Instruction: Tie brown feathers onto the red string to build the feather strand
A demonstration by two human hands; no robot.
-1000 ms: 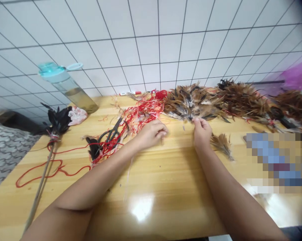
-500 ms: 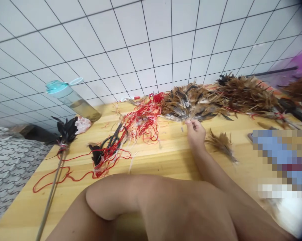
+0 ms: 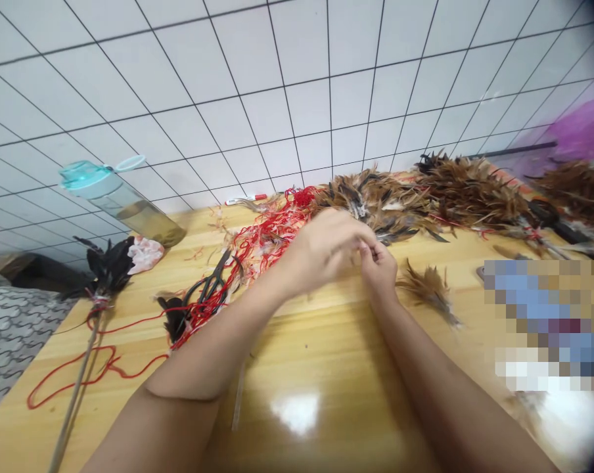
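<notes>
My right hand is closed in a pinch at the near edge of a spread bunch of brown and black feathers, thumb and forefinger pressed on quill ends that are mostly hidden. My left hand arches over from the left, its fingers bent down beside the right fingertips. It is blurred, and whether it grips anything does not show. Behind my left hand lies a tangle of red and pale string. A small loose bunch of brown feathers lies just right of my right hand.
Dark-handled scissors lie among the red strings. On the left are a stick with black feathers tied to it and a tilted bottle. Feather dusters lie along the wall. A pixelated patch covers something at right.
My left hand has swung up from low in front of my body to the right fingertips. My right hand keeps its pinch in nearly the same place. The view has shifted slightly.
</notes>
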